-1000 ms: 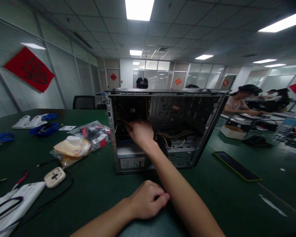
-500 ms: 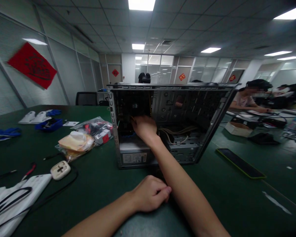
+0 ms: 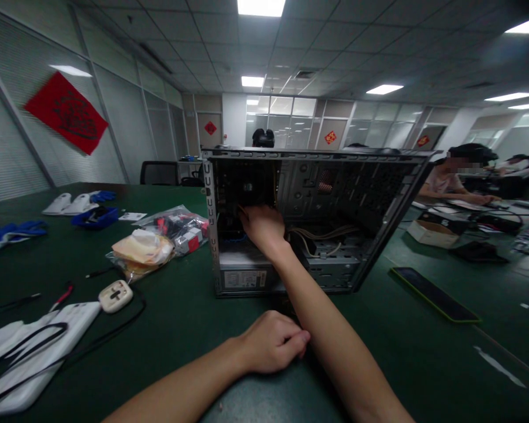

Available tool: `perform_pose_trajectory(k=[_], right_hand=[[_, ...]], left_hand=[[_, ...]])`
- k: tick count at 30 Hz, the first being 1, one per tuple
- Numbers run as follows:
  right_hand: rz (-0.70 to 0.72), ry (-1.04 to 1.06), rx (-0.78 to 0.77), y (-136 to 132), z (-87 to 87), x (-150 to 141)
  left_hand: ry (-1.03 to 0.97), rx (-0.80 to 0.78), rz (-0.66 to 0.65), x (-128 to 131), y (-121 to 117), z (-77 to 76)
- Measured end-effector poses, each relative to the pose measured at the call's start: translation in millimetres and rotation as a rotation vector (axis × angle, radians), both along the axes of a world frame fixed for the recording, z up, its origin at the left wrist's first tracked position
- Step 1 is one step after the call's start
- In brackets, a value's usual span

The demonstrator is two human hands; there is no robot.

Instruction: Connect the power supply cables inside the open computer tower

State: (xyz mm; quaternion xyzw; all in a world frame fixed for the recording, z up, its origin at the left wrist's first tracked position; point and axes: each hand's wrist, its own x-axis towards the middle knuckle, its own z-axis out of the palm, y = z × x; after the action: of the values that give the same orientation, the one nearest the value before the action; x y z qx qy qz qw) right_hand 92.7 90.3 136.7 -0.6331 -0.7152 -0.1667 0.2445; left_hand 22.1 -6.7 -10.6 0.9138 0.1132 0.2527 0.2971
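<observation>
An open grey computer case (image 3: 335,194) stands upright on the green table, its side panel off. My right hand (image 3: 261,226) reaches deep into its left half, beside the dark board and some tan cables (image 3: 317,238). Its fingers curl inward, and what they grip is hidden. My left hand (image 3: 273,342) rests on the table in front of the case, curled into a loose fist with nothing visible in it.
Plastic bags of parts (image 3: 158,241), a white adapter with a black cable (image 3: 114,295), white pads (image 3: 35,346) and blue gloves (image 3: 13,230) lie to the left. A dark phone with a green rim (image 3: 434,286) lies to the right. Other people sit at the far right.
The view has shifted slightly, so the case sits a bit further right. My right hand has moved slightly up and deeper inside the case. My left hand stays curled in place.
</observation>
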Motion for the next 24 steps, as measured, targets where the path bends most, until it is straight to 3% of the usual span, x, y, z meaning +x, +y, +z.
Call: perform_pose_trajectory(k=[14, 24], right_hand=[[-0.057, -0.007, 0.012, -1.0, -0.3, -3.2], [-0.069, -0.035, 0.003, -0.4, -3.1, -4.5]], left_hand=[[-0.013, -0.005, -0.001, 0.3, -0.6, -1.9], [0.026, -0.126, -0.004, 2.3, 0.1, -4.1]])
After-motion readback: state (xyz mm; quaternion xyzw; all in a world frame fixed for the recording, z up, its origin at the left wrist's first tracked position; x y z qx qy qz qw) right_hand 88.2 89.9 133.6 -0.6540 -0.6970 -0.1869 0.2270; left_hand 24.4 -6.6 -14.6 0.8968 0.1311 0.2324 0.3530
